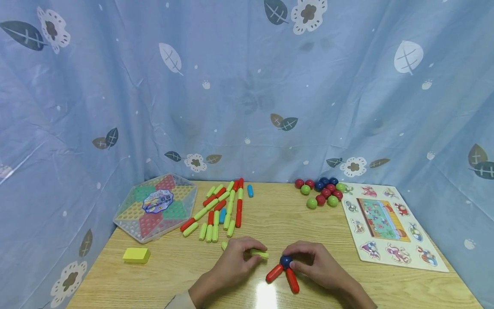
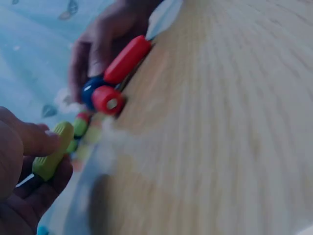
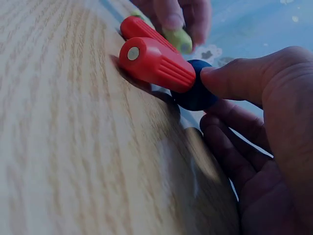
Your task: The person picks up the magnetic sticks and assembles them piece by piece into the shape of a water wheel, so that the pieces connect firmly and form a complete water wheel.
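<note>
My left hand (image 1: 234, 262) pinches a yellow-green magnetic rod (image 1: 260, 253) between thumb and fingers, its free end pointing toward the right hand. Thumb and fingers of my right hand (image 1: 319, 265) grip a dark blue ball (image 1: 285, 261). Two red magnetic rods spread from that ball toward the near edge in a V, a left one (image 1: 274, 273) and a right one (image 1: 292, 281). The right wrist view shows a pale metal disc in the end of the nearer red rod (image 3: 159, 63). Behind the left hand, part of another yellow-green piece (image 1: 224, 245) shows.
Several green and red rods (image 1: 239, 212) lie at the back centre-left, with a blue rod (image 1: 250, 191) beside them. Coloured balls (image 1: 320, 200) cluster at the back right. A hexagonal peg board (image 1: 131, 219), yellow block (image 1: 136, 255) and picture puzzle board (image 1: 380, 253) flank the work.
</note>
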The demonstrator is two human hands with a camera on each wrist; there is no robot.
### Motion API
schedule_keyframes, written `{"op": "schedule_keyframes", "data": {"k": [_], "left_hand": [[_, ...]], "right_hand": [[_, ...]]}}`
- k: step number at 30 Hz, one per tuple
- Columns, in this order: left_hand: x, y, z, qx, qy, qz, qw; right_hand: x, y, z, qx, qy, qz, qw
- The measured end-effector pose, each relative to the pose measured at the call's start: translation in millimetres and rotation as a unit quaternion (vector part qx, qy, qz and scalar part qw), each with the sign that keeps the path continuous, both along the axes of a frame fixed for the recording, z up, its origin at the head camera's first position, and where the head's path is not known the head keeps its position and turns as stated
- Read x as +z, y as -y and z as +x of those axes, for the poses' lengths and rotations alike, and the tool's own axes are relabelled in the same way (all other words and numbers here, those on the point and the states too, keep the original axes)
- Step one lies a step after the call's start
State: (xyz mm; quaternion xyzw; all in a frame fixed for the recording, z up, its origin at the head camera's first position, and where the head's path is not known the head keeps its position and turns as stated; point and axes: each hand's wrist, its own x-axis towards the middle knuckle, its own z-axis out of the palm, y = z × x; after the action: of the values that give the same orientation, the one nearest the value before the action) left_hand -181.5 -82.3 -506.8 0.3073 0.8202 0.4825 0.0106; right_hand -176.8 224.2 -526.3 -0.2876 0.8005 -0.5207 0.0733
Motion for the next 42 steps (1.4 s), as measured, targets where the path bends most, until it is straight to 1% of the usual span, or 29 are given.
{"op": "schedule_keyframes", "data": {"k": [5, 10, 15, 18, 23, 27, 29, 32, 35, 37, 39, 42], "left_hand": [[-7.2, -19, -1.3, -0.007, 0.006, 0.008, 0.9999], [-10.4, -27, -0.1, -0.003, 0.019, 0.012, 0.9997], [-11.4, -29, 1.9, 0.003, 0.02, 0.015, 0.9997], [-11.9, -29, 2.9, 0.001, 0.019, 0.018, 0.9996], [-13.4, -29, 4.0, -0.006, 0.017, 0.026, 0.9995], [-13.5, -26, 3.2, -0.01, 0.017, 0.025, 0.9995], [-11.8, -20, 1.3, -0.018, 0.025, 0.028, 0.9991], [-6.1, -3, -2.5, -0.044, 0.065, 0.049, 0.9957], [1.6, 21, -6.0, -0.072, 0.119, 0.079, 0.9871], [6.1, 38, -8.0, -0.088, 0.144, 0.099, 0.9806], [9.5, 56, -9.5, -0.1, 0.157, 0.113, 0.9759], [12.9, 79, -12.1, -0.12, 0.158, 0.128, 0.9716]], "right_hand": [[-0.3, 1, 0.4, -0.003, -0.009, 0.003, 1.0], [-0.8, 2, 1.0, -0.018, -0.006, 0.011, 1.0], [-1.0, 5, 1.3, -0.017, -0.015, -0.001, 1.0], [-0.8, 6, 1.5, -0.031, -0.011, 0.006, 0.999], [0.7, 5, 2.1, -0.065, 0.011, 0.026, 0.997], [1.5, 5, 1.9, -0.066, 0.021, 0.027, 0.997], [1.3, 4, 1.6, -0.063, 0.022, 0.025, 0.997], [1.1, 5, 1.2, -0.059, 0.024, 0.024, 0.998], [1.2, 4, 1.1, -0.058, 0.027, 0.025, 0.998], [1.3, 4, 1.0, -0.058, 0.029, 0.025, 0.998], [1.5, 4, 1.2, -0.057, 0.031, 0.023, 0.998], [1.9, 3, 1.5, -0.055, 0.033, 0.021, 0.998]]}}
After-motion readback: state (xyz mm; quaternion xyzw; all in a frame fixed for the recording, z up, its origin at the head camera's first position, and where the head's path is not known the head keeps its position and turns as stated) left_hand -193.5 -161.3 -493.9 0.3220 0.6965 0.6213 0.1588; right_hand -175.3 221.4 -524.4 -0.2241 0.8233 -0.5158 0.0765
